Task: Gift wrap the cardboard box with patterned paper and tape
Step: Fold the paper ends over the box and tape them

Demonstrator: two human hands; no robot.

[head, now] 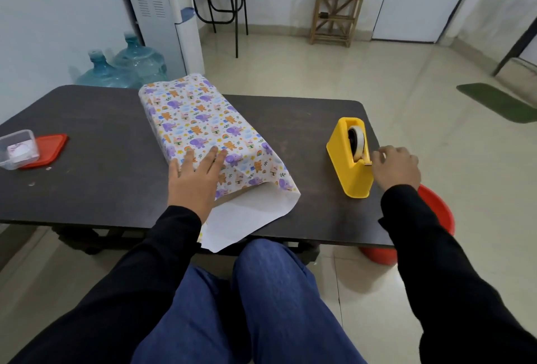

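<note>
The box [197, 119] lies on the dark table [87, 131], covered in white paper printed with purple elephants and orange bears. The paper's near end [247, 215] hangs open past the table's front edge, white inside showing. My left hand [194, 180] presses flat on the box's near top, fingers spread. A yellow tape dispenser [350, 160] with a roll of tape stands at the right. My right hand [396, 167] is at the dispenser's cutter, fingertips pinched on the tape end [368, 162].
A clear plastic tub [17, 150] rests on its red lid [48, 150] at the table's left. A red stool [436, 212] stands by the right corner. On the floor beyond are water jugs [128, 67], a water dispenser [165, 15] and a wooden rack [337, 9].
</note>
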